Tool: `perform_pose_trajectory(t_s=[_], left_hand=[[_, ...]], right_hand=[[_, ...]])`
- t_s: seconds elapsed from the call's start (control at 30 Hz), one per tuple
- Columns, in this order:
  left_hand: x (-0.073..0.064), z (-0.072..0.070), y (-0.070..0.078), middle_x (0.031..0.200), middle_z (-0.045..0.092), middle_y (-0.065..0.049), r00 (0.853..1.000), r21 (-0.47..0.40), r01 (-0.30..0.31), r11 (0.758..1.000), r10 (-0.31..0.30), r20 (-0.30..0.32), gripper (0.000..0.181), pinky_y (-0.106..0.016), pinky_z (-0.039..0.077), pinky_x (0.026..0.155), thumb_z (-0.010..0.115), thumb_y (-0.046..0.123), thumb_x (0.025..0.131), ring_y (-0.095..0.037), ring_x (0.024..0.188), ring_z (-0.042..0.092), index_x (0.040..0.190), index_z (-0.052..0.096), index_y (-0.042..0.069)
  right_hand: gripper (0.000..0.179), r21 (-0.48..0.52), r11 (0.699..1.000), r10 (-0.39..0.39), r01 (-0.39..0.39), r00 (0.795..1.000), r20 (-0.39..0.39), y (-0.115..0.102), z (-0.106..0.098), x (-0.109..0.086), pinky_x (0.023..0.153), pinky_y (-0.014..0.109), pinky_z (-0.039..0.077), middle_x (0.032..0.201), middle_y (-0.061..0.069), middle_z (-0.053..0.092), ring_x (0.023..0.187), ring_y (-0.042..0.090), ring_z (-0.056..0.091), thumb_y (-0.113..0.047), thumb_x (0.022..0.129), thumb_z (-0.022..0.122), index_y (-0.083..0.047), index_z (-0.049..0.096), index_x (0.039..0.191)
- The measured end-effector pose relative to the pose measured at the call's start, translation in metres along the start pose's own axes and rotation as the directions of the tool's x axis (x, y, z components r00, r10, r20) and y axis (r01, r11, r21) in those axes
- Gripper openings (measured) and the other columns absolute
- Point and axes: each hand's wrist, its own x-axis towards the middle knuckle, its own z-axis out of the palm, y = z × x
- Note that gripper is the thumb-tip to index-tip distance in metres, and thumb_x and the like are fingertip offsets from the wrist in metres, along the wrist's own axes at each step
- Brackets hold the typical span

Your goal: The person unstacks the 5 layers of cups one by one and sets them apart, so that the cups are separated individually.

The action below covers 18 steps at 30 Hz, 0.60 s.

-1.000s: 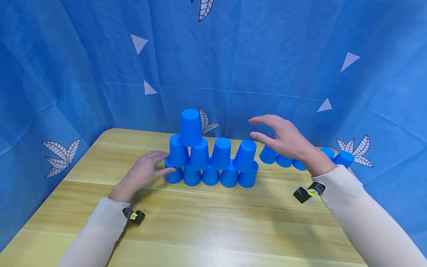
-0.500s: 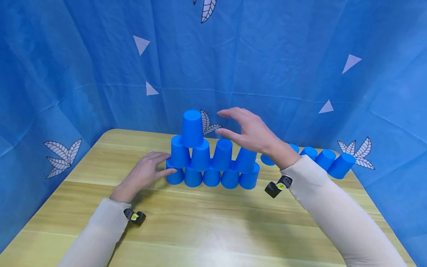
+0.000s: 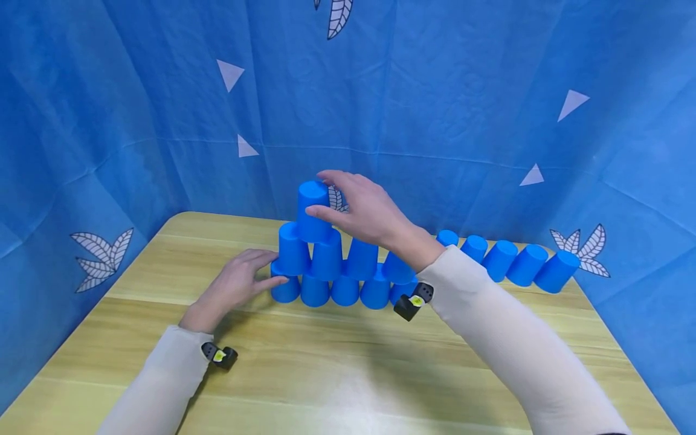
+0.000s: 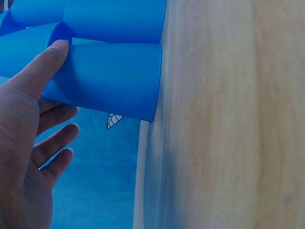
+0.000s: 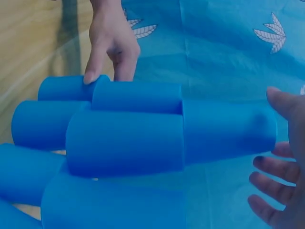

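Observation:
Upside-down blue plastic cups stand in a stack, with a bottom row (image 3: pixel 345 291), a second row (image 3: pixel 327 260) and one top cup (image 3: pixel 311 196) at the left. My left hand (image 3: pixel 236 281) pinches the bottom-left cup (image 4: pixel 112 78) between thumb and index finger, near where the cup above sits on it. Around the top cup reaches my right hand (image 3: pixel 370 208), thumb in front and fingers behind. In the right wrist view its thumb is by the top cup's base, while the other fingers show a gap. My right forearm partly hides the stack's right end.
Several more upside-down blue cups (image 3: pixel 527 266) stand in a line at the back right of the wooden table (image 3: pixel 304 374). A blue patterned curtain (image 3: pixel 435 109) hangs close behind the table.
My right hand has moved left from above the right-hand cups to the top cup, uncovering the cup line at the back. My left hand stays at the bottom-left cup.

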Motion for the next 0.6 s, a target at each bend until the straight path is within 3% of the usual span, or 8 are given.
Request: perform_pose_trajectory(t_s=[0.33,0.6], left_hand=[[0.000,0.001,0.000,0.128,0.063,-0.010,1.000,-0.002,0.004,1.000,-0.004,0.001,0.064,-0.057,0.043,0.101,0.066,0.055,0.087,-0.032,0.123,0.055,0.132,0.062,0.010],[0.000,0.000,0.001,0.131,0.061,-0.012,1.000,0.009,0.020,1.000,-0.021,0.007,0.064,-0.056,0.043,0.101,0.067,0.054,0.088,-0.033,0.124,0.053,0.133,0.061,0.008]], right_hand=[[0.057,0.078,0.997,-0.014,0.018,0.999,-0.047,-0.001,0.005,0.002,0.101,0.045,0.047,0.140,0.003,0.054,0.125,0.022,0.053,-0.044,0.097,0.058,-0.015,0.047,0.145],[0.056,0.136,0.990,-0.016,0.034,0.992,-0.127,0.003,-0.009,-0.012,0.094,0.043,0.051,0.136,0.003,0.056,0.118,0.020,0.056,-0.040,0.096,0.061,-0.015,0.048,0.144]])
